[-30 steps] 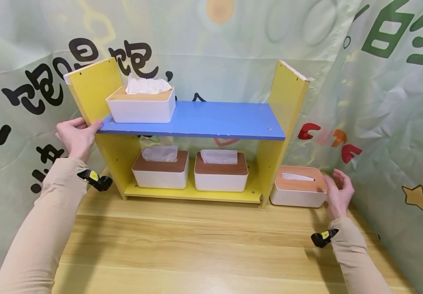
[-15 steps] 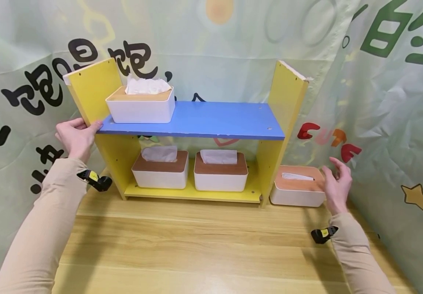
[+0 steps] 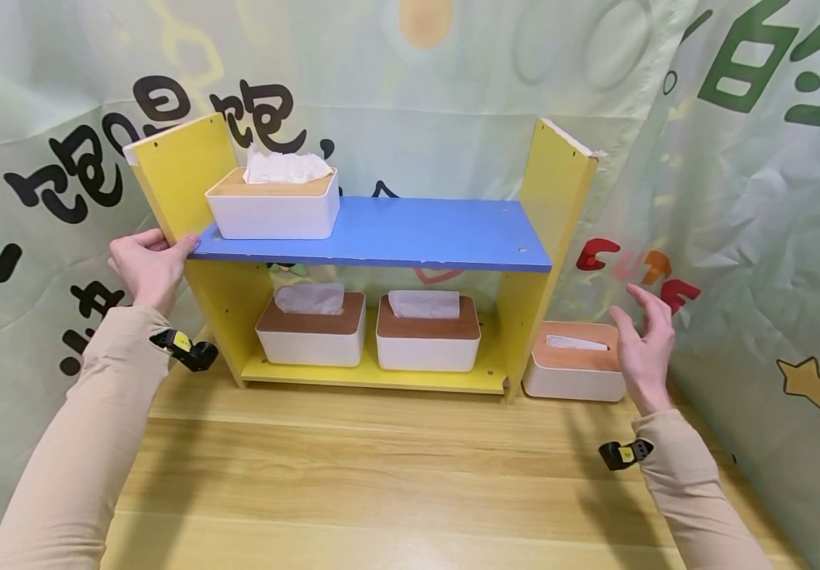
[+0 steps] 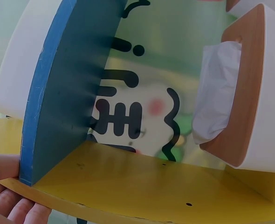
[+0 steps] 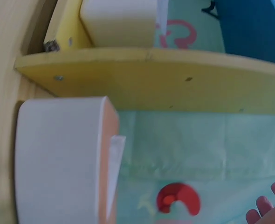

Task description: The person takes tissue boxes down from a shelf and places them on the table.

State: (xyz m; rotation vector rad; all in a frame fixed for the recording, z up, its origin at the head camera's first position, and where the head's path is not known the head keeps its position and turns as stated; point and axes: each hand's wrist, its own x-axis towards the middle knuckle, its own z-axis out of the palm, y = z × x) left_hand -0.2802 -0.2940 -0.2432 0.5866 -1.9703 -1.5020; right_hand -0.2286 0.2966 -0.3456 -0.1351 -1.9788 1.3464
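Note:
My left hand (image 3: 146, 269) grips the left side panel (image 3: 182, 170) of the yellow-and-blue shelf. Its thumb lies at the front corner of the blue board (image 3: 417, 229), and in the left wrist view the fingers (image 4: 23, 210) wrap the panel's outer side. Beside the shelf's right end, a white tissue box (image 3: 574, 384) with a wooden lid stands on the table. My right hand (image 3: 645, 340) is raised at that box's right end, thumb and fingers apart, holding nothing; it overlaps the box's right corner in the head view. The right wrist view catches only some fingertips (image 5: 263, 207).
One tissue box (image 3: 275, 210) sits on the blue board's left end. Two more, a left box (image 3: 310, 348) and a right box (image 3: 427, 354), stand on the yellow bottom board (image 3: 374, 378). A printed cloth (image 3: 759, 261) hangs behind and at both sides of the wooden table (image 3: 353, 467).
My right hand has risen from the tissue box's right end and shifted slightly left, its fingers spreading wider. The left hand, the shelf and the boxes look unmoved.

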